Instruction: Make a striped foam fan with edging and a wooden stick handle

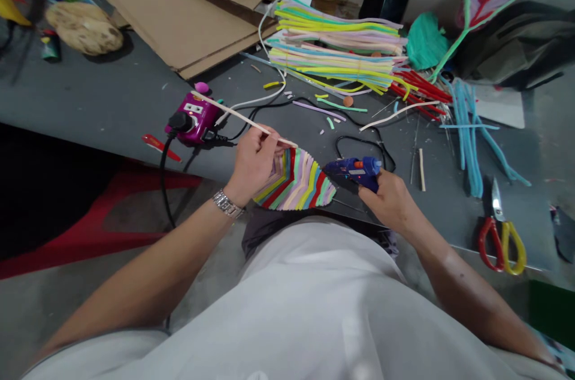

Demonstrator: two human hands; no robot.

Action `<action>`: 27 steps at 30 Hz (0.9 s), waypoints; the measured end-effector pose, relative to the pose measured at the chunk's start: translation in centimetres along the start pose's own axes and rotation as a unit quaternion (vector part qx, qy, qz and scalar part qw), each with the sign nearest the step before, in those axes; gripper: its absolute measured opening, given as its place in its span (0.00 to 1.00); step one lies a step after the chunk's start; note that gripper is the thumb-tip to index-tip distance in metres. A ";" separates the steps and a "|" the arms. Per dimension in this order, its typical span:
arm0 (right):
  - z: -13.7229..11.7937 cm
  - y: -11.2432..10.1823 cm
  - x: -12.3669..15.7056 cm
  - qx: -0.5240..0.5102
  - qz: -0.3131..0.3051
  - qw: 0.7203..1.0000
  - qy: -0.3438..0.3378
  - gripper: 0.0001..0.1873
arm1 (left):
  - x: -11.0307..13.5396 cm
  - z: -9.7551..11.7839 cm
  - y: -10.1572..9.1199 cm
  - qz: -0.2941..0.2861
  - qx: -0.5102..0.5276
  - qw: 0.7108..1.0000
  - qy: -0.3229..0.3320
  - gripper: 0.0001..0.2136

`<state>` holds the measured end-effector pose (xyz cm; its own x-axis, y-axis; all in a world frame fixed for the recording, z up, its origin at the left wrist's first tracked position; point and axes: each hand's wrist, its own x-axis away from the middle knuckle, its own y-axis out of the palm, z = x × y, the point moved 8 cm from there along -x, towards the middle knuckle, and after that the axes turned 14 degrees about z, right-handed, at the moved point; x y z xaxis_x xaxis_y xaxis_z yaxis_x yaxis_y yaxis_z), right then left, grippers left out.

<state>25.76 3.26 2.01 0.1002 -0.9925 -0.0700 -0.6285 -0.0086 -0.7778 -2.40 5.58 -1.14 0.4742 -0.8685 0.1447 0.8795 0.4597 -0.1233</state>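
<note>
My left hand (254,164) is closed around a thin wooden stick (233,114) and a striped, fan-shaped piece made of coloured pipe cleaners (300,179). The stick runs up and to the left from my fingers, over a purple power strip (194,119). My right hand (390,200) grips a blue hot glue gun (354,168). Its nozzle points left at the right edge of the striped piece. The gun's black cord (359,140) loops on the grey table (112,104) behind it.
A stack of pastel and bright pipe cleaners (332,44) lies at the back, with red (417,89) and blue (467,128) bundles to the right. Scissors with red and yellow handles (501,236) lie at the right. Cardboard sheets (193,2) cover the far left.
</note>
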 end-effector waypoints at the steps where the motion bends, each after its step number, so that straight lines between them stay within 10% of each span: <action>1: 0.0 0.0 0.1 0.000 -0.001 1.000 0.001 0.08 | 0.0 0.0 0.0 0.001 0.001 1.000 -0.002 0.03; 20: 0.0 -0.3 0.2 -0.014 -0.009 0.999 0.028 0.06 | -0.1 -0.1 0.1 0.000 0.013 1.000 -0.007 0.05; 27: 2.7 0.8 0.5 -0.222 -0.047 0.949 0.219 0.16 | 0.1 0.0 0.2 -0.007 0.025 1.000 0.004 0.07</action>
<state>27.38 3.09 -0.30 -0.0959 -0.9397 0.3284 -0.9056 -0.0546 -0.4207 -2.21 5.59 -1.19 0.4622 -0.8760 0.1380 0.8868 0.4564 -0.0729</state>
